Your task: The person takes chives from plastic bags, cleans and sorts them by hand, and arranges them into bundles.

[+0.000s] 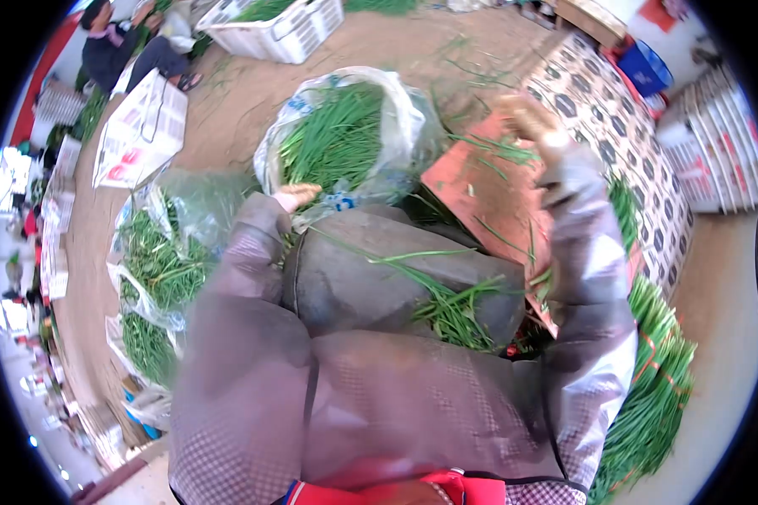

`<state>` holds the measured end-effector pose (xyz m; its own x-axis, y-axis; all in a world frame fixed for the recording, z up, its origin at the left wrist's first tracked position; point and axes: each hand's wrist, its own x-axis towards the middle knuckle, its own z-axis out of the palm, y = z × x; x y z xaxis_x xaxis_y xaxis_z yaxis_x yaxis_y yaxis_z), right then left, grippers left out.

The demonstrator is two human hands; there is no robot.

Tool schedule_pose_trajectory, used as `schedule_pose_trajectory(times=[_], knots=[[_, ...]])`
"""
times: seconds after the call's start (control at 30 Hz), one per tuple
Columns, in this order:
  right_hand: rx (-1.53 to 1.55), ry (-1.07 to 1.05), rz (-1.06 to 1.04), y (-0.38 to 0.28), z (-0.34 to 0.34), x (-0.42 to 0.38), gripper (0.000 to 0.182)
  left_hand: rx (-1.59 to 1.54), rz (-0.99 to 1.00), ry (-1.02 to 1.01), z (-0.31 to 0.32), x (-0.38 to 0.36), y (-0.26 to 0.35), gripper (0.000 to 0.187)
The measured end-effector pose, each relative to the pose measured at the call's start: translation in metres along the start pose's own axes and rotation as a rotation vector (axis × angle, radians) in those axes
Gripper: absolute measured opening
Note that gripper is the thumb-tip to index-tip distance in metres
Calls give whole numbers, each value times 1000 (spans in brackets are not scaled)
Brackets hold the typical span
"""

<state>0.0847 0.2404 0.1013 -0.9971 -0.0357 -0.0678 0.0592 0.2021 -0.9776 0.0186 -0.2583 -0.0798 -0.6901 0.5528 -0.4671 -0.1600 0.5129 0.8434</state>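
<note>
My left hand (pixel 297 195), in a tan glove, is at the near rim of a white plastic bag (pixel 408 109). Its fingers point right and are too small and blurred to show a grip. Long green chive-like stalks (pixel 337 135) fill that bag. Above the upper part of a reddish board (pixel 488 181), my right hand (pixel 531 122) is raised, also gloved. Motion blurs it, but its fingers look stretched out and apart, with no object visible in them. Loose stalks (pixel 501 150) lie on the board below it. More stalks (pixel 459 311) rest across my dark-covered lap (pixel 379 261).
Bags of greens (pixel 164 269) stand at my left. Banded bundles (pixel 653 387) lie at my right. White crates (pixel 147 126) stand on the floor, another crate (pixel 282 34) farther back. Stacked baskets (pixel 716 143) and a blue bucket (pixel 646 67) are right. A person (pixel 114 50) sits back left.
</note>
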Motion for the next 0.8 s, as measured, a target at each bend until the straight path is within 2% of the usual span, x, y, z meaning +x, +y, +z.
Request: schedule_pose_trajectory(times=[0.03, 0.07, 0.17, 0.2, 0.27, 0.3, 0.33, 0.37, 0.4, 0.43, 0.5, 0.53, 0.6, 0.67, 0.73, 0.8], knots=[[167, -138, -30, 20, 41, 27, 27, -16, -32, 17, 3, -7, -13, 36], [165, -226, -95, 52, 79, 58, 26, -32, -67, 34, 7, -14, -20, 33], [-169, -475, 129, 77, 184, 97, 46, -159, -146, 179, 2, -20, -42, 34], [-272, -476, 108, 112, 216, 115, 41, -123, -124, 280, -4, -12, -56, 33], [-200, -506, 182, 125, 259, 120, 42, -32, -158, 444, -21, 7, -75, 36], [-102, -497, 282, 134, 273, 124, 42, -68, -221, 464, -26, 13, -60, 40], [-5, -482, 384, 144, 286, 127, 41, -104, -284, 485, -31, 19, -45, 45], [-6, -488, 393, 153, 299, 129, 41, 179, -187, 540, -43, 36, -52, 57], [149, -423, 478, 161, 309, 132, 40, 462, -82, 587, -52, 52, -53, 70], [304, -352, 562, 170, 316, 136, 38, 455, -86, 584, -57, 69, -54, 70], [343, -364, 586, 187, 322, 146, 37, 709, -142, 531, -62, 98, -37, 103], [388, -372, 601, 195, 325, 150, 35, 701, -148, 523, -63, 110, -37, 103], [429, -372, 623, 204, 328, 158, 34, 913, -272, 503, -70, 139, -48, 126], [504, -277, 718, 204, 332, 164, 29, 919, -341, 448, -85, 164, -60, 132], [513, -261, 724, 199, 334, 172, 28, 843, -393, 360, -102, 186, -74, 134], [556, -307, 701, 209, 338, 180, 37, 861, -382, 321, -117, 204, -90, 135]])
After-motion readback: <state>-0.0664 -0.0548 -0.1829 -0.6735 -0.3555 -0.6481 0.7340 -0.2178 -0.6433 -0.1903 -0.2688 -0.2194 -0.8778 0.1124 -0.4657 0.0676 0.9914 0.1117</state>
